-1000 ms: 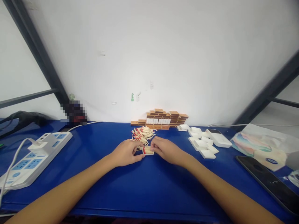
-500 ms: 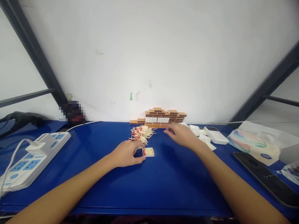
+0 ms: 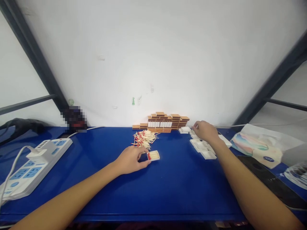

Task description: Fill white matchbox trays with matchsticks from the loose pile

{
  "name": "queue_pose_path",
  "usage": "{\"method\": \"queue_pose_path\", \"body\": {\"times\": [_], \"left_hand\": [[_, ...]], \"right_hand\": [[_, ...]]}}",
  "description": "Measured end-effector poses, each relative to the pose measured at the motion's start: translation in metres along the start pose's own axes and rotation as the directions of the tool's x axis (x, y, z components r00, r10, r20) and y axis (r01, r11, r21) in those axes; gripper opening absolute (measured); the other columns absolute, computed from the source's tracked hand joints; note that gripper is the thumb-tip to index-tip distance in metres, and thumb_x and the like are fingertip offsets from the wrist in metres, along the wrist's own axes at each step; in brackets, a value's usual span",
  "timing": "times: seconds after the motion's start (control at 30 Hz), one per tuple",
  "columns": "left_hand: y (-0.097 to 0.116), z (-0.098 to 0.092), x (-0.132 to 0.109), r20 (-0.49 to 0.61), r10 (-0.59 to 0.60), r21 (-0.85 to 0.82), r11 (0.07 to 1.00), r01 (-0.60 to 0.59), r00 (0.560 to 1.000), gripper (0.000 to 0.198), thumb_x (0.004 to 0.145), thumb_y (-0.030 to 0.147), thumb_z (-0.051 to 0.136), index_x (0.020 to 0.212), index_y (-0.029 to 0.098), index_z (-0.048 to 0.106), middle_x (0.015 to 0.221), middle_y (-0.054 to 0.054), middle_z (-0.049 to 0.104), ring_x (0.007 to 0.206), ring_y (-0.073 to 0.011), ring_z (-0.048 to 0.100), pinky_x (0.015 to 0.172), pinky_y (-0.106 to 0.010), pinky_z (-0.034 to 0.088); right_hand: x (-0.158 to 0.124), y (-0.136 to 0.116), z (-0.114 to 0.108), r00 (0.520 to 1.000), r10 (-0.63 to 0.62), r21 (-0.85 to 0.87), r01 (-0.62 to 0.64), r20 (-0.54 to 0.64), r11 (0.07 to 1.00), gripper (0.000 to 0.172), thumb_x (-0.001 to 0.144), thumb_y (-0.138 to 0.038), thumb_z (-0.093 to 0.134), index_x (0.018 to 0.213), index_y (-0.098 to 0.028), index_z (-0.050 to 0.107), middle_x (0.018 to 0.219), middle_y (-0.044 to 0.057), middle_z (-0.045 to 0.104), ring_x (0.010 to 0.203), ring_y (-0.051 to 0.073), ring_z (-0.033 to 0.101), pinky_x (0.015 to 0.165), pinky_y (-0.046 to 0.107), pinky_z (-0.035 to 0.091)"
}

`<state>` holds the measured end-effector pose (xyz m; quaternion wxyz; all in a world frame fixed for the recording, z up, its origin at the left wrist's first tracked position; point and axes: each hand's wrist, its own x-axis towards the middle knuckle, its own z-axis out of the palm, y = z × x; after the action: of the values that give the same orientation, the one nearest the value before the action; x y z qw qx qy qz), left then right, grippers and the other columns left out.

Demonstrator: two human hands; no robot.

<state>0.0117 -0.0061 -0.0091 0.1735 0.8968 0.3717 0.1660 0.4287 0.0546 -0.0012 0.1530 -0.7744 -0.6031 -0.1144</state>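
Observation:
My left hand (image 3: 131,159) grips a small white matchbox tray (image 3: 156,159) by its left end, thumb in front and fingers behind. Red-headed matches (image 3: 153,155) lie side by side in the tray, which is slightly tilted. Just behind that hand, a heap of loose matches (image 3: 145,138) is spread on the blue table (image 3: 134,198). My right hand (image 3: 205,131) is over a group of white empty trays (image 3: 200,145) to the right, its fingers bent down and closed at the back ones. What its fingertips pinch, if anything, is too small to tell.
Brown matchboxes (image 3: 176,119) are stacked in rows against the wall, with white-ended ones standing among them. A white power strip (image 3: 45,159) with a plugged-in cable lies left. On the right are a black phone (image 3: 271,182), a tissue pack (image 3: 259,147) and a white device (image 3: 225,140).
My right hand has moved right, from in front of the matchbox stack to the white trays. The filled tray in my left hand has turned and tilted slightly. The view has shifted a little.

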Motion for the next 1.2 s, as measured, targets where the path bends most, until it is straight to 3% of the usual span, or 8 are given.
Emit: {"method": "queue_pose_path", "body": {"times": [0.1, 0.23, 0.57, 0.67, 0.77, 0.97, 1.1, 1.2], "left_hand": [[0.001, 0.002, 0.000, 0.027, -0.017, 0.008, 1.000, 0.017, 0.999, 0.032, 0.087, 0.047, 0.067, 0.110, 0.024, 0.071, 0.060, 0.006, 0.056, 0.053, -0.0126, 0.050, 0.054, -0.025, 0.029], [0.002, 0.001, 0.001, 0.033, -0.026, 0.010, 1.000, 0.025, 0.999, 0.036, 0.087, 0.047, 0.067, 0.115, 0.025, 0.070, 0.062, 0.005, 0.057, 0.056, -0.0137, 0.053, 0.055, -0.024, 0.030], [-0.003, -0.001, 0.000, -0.006, 0.025, 0.014, 1.000, -0.025, 1.000, 0.052, 0.092, 0.053, 0.063, 0.135, 0.024, 0.058, 0.065, 0.006, 0.056, 0.059, -0.0146, 0.055, 0.057, -0.025, 0.034], [-0.001, -0.005, 0.000, -0.107, 0.032, 0.033, 0.999, -0.029, 0.994, 0.061, 0.095, 0.052, 0.060, 0.146, 0.023, 0.045, 0.065, 0.007, 0.054, 0.058, -0.0149, 0.053, 0.058, -0.026, 0.034], [0.002, -0.011, 0.000, -0.183, 0.034, 0.017, 0.999, -0.032, 0.983, 0.068, 0.096, 0.052, 0.059, 0.153, 0.024, 0.035, 0.065, 0.008, 0.053, 0.057, -0.0146, 0.052, 0.059, -0.026, 0.036], [0.006, -0.016, -0.003, -0.327, 0.110, 0.040, 0.994, -0.103, 0.938, 0.059, 0.097, 0.052, 0.060, 0.147, 0.025, 0.043, 0.080, 0.003, 0.062, 0.069, -0.0156, 0.059, 0.068, -0.029, 0.049], [0.013, -0.015, -0.004, -0.384, 0.377, 0.249, 0.921, -0.299, 0.843, 0.068, 0.089, 0.054, 0.071, 0.146, 0.025, 0.048, 0.129, -0.012, 0.061, 0.119, -0.0287, 0.057, 0.102, -0.046, 0.049], [0.016, -0.012, -0.005, -0.347, 0.483, 0.266, 0.873, -0.409, 0.804, 0.061, 0.093, 0.042, 0.069, 0.148, 0.030, 0.048, 0.135, -0.012, 0.057, 0.125, -0.0285, 0.055, 0.106, -0.048, 0.048]], "right_hand": [[0.012, -0.008, 0.006, 0.981, 0.184, 0.319, -0.155, -0.062, 0.935, 0.034, 0.095, -0.045, 0.056, 0.103, -0.015, 0.069, 0.094, 0.012, 0.072, 0.089, 0.026, 0.065, 0.075, 0.034, 0.045], [0.029, -0.025, 0.016, 0.887, 0.462, 0.749, -0.320, 0.022, 0.580, 0.036, 0.080, -0.051, 0.073, 0.082, -0.016, 0.065, 0.078, 0.008, 0.067, 0.077, 0.022, 0.061, 0.068, 0.031, 0.048], [0.029, -0.029, 0.003, 0.860, 0.487, 0.923, -0.299, 0.152, 0.241, 0.029, 0.079, -0.043, 0.072, 0.076, -0.020, 0.055, 0.063, -0.002, 0.049, 0.055, 0.011, 0.045, 0.042, 0.021, 0.037], [0.014, -0.030, -0.024, 0.931, 0.306, 0.973, -0.227, 0.201, 0.051, 0.028, 0.081, -0.040, 0.070, 0.076, -0.021, 0.050, 0.062, -0.005, 0.040, 0.051, 0.009, 0.037, 0.037, 0.018, 0.027], [-0.011, -0.047, -0.053, 0.933, -0.214, 0.927, -0.329, 0.290, -0.180, 0.032, 0.081, -0.037, 0.071, 0.073, -0.022, 0.044, 0.061, -0.007, 0.029, 0.049, 0.008, 0.028, 0.035, 0.016, 0.020], [-0.065, -0.117, -0.062, 0.625, -0.666, 0.844, -0.536, 0.407, 0.012, 0.043, 0.090, -0.048, 0.068, 0.069, -0.020, 0.043, 0.058, -0.008, 0.034, 0.044, 0.004, 0.020, 0.036, 0.016, 0.015], [-0.096, -0.152, -0.046, 0.531, -0.715, 0.870, -0.438, 0.455, 0.228, 0.045, 0.090, -0.062, 0.066, 0.085, -0.018, 0.059, 0.063, -0.005, 0.049, 0.048, 0.006, 0.037, 0.039, 0.017, 0.025], [-0.110, -0.163, -0.043, 0.459, -0.786, 0.899, -0.342, 0.414, 0.273, 0.047, 0.091, -0.064, 0.064, 0.093, -0.018, 0.063, 0.067, -0.004, 0.051, 0.053, 0.007, 0.043, 0.045, 0.019, 0.033]]}}
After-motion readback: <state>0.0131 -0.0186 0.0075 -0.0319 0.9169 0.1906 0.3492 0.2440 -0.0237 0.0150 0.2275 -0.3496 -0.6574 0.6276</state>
